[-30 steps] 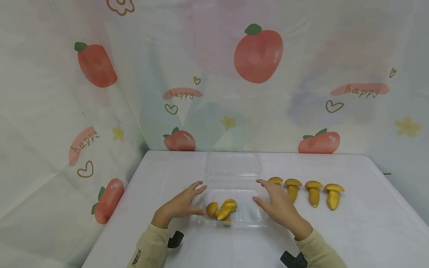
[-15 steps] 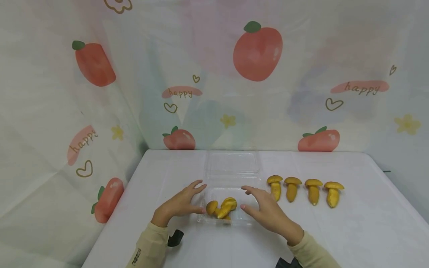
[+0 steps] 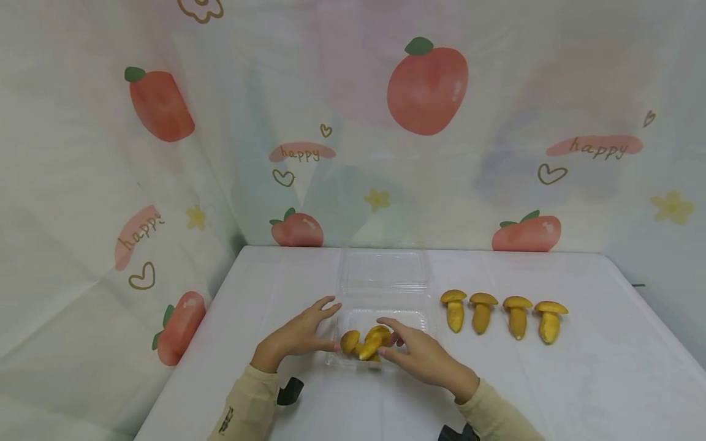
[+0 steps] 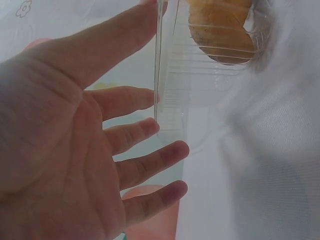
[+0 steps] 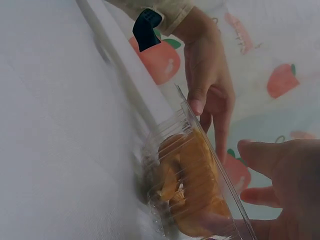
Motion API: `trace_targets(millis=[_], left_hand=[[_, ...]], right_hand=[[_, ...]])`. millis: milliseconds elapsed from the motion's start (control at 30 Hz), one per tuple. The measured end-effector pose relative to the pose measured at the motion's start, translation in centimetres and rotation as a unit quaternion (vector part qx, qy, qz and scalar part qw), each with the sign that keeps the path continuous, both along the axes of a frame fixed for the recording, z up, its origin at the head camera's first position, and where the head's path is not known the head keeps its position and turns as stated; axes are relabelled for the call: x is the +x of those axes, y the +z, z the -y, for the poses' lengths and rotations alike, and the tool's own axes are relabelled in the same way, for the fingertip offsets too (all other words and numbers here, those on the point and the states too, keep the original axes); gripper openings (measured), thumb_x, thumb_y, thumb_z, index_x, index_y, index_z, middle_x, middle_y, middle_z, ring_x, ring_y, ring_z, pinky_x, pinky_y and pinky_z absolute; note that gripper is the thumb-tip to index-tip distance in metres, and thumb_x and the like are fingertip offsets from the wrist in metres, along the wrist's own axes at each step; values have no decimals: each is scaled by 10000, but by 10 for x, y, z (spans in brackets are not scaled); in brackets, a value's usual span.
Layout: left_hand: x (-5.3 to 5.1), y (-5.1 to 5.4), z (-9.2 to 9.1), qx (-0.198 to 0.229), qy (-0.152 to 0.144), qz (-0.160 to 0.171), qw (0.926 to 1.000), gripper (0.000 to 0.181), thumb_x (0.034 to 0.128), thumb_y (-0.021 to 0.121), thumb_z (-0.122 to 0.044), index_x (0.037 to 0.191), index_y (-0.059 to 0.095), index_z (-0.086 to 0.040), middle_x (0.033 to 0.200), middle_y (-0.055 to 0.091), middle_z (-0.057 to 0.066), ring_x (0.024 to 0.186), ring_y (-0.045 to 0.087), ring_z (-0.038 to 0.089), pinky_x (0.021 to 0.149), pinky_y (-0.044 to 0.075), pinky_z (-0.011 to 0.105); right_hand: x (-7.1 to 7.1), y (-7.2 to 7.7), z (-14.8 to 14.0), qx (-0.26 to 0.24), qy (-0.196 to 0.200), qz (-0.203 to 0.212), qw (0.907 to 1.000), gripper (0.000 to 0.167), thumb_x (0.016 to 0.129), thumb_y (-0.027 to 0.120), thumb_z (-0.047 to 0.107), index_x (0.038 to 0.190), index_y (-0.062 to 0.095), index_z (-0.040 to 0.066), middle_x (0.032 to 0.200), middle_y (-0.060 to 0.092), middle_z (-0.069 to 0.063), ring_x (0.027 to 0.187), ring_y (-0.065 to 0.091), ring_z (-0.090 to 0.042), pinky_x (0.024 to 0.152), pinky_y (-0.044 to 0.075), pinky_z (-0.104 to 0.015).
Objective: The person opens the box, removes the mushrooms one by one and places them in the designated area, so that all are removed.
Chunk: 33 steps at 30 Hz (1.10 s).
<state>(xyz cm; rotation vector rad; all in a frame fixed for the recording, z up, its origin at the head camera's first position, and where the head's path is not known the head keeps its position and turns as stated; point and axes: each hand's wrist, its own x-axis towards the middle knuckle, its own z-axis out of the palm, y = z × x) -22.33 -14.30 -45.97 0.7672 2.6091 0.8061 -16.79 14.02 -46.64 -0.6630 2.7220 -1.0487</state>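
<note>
A clear plastic clamshell box [image 3: 358, 317] lies on the table with its lid [image 3: 384, 271] folded back, away from the person. Several yellow-brown mushrooms [image 3: 371, 348] lie piled in its left part. The left hand [image 3: 298, 334] is at the box's left side, fingers spread; in the left wrist view its thumb [image 4: 110, 45] touches the rim. Over the box, the right hand [image 3: 430, 360] reaches the right edge of the pile, thumb and index finger apart. In the right wrist view, a finger of it is partly behind the box wall; contact with a mushroom is unclear.
Right of the box, several more mushrooms [image 3: 517, 318] stand in a row, caps toward the back. A white cloth covers the table [image 3: 595, 380]. Behind it hangs a curtain [image 3: 342, 92] printed with fruit, and another stretch of it borders the left side.
The right hand has moved left from the box's right edge to the mushrooms inside, uncovering the leftmost mushroom of the row. The left hand has stayed in place.
</note>
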Motion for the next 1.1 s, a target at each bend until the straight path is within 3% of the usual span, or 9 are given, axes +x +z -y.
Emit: trace_targets(millis=[200, 467, 900, 1100], left_hand=[[0, -1, 0, 27, -12, -12, 10000, 890, 857, 814, -346, 1576, 358, -87, 1676, 233, 144, 1518, 299, 413, 1191, 318, 620], [0, -3, 1, 86, -61, -8, 9999, 891, 859, 813, -345, 1575, 355, -78, 1675, 229, 160, 1522, 289, 412, 1196, 309, 619], [0, -2, 1, 20, -28, -24, 10000, 897, 853, 820, -334, 1577, 353, -84, 1676, 228, 156, 1521, 294, 406, 1192, 319, 615], [0, -1, 0, 49, -44, -68, 10000, 906, 843, 826, -344, 1567, 364, -54, 1667, 235, 181, 1510, 310, 419, 1176, 339, 619]], right_hand=[[-5, -4, 7, -117, 353, 212, 9991, 591, 1034, 549, 431, 1498, 464, 75, 1022, 728, -41, 894, 663, -155, 718, 529, -288], [-9, -12, 8, -247, 337, 95, 9991, 530, 1031, 558, 423, 1424, 539, 68, 1073, 731, -36, 913, 670, -152, 743, 541, -278], [-13, -7, -5, -707, -273, -10, 9971, 439, 1007, 623, 376, 1378, 491, 181, 1137, 686, -50, 970, 613, -168, 715, 491, -238], [-13, -3, -6, -1039, -555, 184, 9929, 463, 988, 659, 347, 1382, 469, 196, 1236, 644, -131, 985, 642, -190, 741, 517, -267]])
